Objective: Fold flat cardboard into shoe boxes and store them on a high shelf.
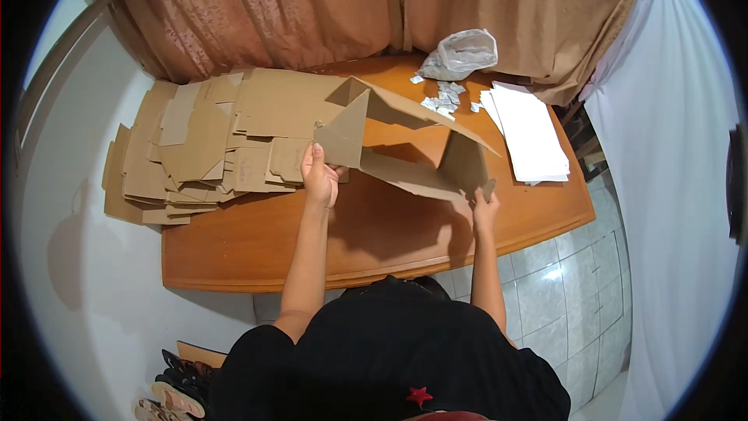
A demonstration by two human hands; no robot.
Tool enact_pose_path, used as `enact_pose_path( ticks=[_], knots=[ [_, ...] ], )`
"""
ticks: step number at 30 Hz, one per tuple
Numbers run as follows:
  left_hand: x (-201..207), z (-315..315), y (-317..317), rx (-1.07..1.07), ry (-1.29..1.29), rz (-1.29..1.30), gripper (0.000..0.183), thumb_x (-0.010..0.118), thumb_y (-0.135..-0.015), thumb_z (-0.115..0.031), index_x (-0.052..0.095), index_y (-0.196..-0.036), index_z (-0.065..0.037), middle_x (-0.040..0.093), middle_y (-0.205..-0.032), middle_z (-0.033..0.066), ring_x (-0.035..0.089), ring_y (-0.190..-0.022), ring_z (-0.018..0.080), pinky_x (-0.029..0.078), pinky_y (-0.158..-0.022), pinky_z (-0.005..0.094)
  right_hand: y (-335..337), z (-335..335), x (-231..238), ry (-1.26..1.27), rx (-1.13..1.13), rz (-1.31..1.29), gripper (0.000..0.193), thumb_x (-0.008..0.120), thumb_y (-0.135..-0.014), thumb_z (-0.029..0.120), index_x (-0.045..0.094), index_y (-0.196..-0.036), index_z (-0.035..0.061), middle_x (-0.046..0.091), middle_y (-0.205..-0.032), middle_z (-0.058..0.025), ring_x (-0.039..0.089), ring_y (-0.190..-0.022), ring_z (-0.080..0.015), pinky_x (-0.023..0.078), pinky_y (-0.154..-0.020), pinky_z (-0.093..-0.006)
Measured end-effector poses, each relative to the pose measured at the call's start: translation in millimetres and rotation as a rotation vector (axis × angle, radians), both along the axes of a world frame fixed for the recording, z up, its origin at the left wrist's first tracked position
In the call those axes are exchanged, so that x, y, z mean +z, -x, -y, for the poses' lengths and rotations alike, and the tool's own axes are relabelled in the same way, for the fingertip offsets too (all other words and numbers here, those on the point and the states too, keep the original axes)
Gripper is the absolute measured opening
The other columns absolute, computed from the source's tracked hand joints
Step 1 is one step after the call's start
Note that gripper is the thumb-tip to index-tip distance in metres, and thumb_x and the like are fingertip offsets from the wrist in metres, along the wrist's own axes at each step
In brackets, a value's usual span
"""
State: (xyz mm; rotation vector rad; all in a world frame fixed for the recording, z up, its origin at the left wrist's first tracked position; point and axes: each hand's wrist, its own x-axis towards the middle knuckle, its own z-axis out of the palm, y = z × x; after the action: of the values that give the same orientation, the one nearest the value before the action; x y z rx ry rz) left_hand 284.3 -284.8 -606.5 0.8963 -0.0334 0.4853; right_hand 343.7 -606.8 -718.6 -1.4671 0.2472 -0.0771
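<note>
A brown cardboard box point(405, 175), opened into a frame with the tabletop showing through it, is held up over the wooden table point(374, 245). My left hand point(319, 175) grips its left end, thumb up against a side flap. At the box's right end, my right hand point(484, 209) pinches a lower corner. Part of the fingers on both hands is hidden by the cardboard. Left of my left hand lies a wide pile of flattened cardboard boxes point(191, 140).
Toward the back stands a translucent plastic bag point(461, 54), with small white packets point(444, 99) scattered before it. A stack of white paper sheets point(531, 134) lies on the right. Brown curtains point(312, 12) hang behind the table. Shoes point(179, 398) are at lower left.
</note>
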Motion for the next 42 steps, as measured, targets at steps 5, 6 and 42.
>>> enact_pose_path(
  ticks=[5,6,42],
  knots=[
    [-37.1,26.8,6.1,0.1,-0.063,-0.217,0.026,0.035,-0.097,-0.026,0.046,-0.105,-0.004,0.06,-0.1,0.0107,0.063,-0.082,0.0229,0.054,-0.067,0.0363,-7.3,57.3,25.7,-0.066,-0.062,0.036,0.022,0.053,-0.088,0.013,0.055,-0.104,-0.0023,0.058,-0.094,-0.0109,0.06,-0.081,-0.0195,0.057,-0.065,-0.0309],
    [-43.2,33.1,11.1,0.102,-0.056,-0.217,0.026,0.035,-0.097,-0.026,0.046,-0.105,-0.004,0.06,-0.1,0.0107,0.063,-0.082,0.0229,0.054,-0.067,0.0363,-8.4,66.0,29.0,-0.06,-0.059,0.037,0.022,0.053,-0.088,0.013,0.055,-0.104,-0.0023,0.058,-0.094,-0.0109,0.06,-0.081,-0.0195,0.057,-0.065,-0.0309],
    [-43.0,94.9,27.3,-0.052,-1.444,-1.107,0.114,0.05,-0.06,-0.079,0.029,-0.135,0.004,0.015,-0.144,0.0252,-0.007,-0.136,0.0334,-0.008,-0.098,0.0645,-74.7,57.7,57.1,1.147,0.337,0.175,0.046,0.065,-0.074,0.015,0.049,-0.116,0.0103,0.058,-0.102,-0.0182,0.056,-0.095,-0.0341,0.042,-0.083,-0.044]
  ],
)
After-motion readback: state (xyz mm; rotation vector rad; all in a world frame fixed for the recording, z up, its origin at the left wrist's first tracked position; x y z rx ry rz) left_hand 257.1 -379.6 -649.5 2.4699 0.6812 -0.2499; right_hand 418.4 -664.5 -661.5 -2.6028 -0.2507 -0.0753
